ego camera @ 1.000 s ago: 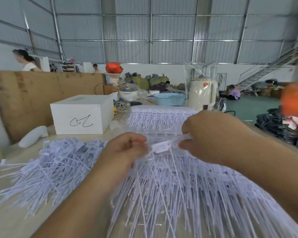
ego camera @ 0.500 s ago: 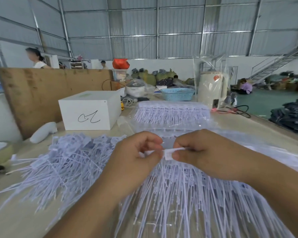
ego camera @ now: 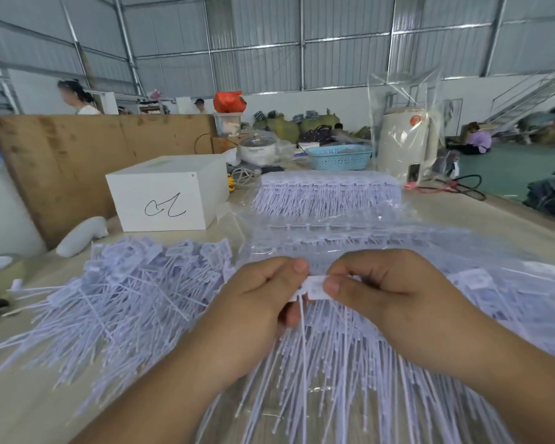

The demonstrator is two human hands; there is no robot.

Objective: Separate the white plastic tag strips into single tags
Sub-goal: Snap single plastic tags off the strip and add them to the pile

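Observation:
Both hands meet over the table's middle on a white tag strip (ego camera: 314,288). My left hand (ego camera: 257,296) pinches its left end between thumb and fingers, and a thin tail hangs down from there. My right hand (ego camera: 385,293) pinches the flat head just to the right, thumb on top. Beneath them lies a wide mass of joined strips (ego camera: 366,373) with long tails pointing toward me. A loose heap of single tags (ego camera: 125,296) spreads to the left. Another neat stack of strips (ego camera: 327,193) sits farther back.
A white box (ego camera: 167,197) with a black scribble stands back left, in front of a brown board (ego camera: 77,161). A blue basket (ego camera: 338,157), a bagged white appliance (ego camera: 404,145) and black cables (ego camera: 462,187) lie at the back right. People are in the hall beyond.
Both hands came closer together and a little toward me, still pinching the strip. The camera tilted and the view shifted slightly to the right.

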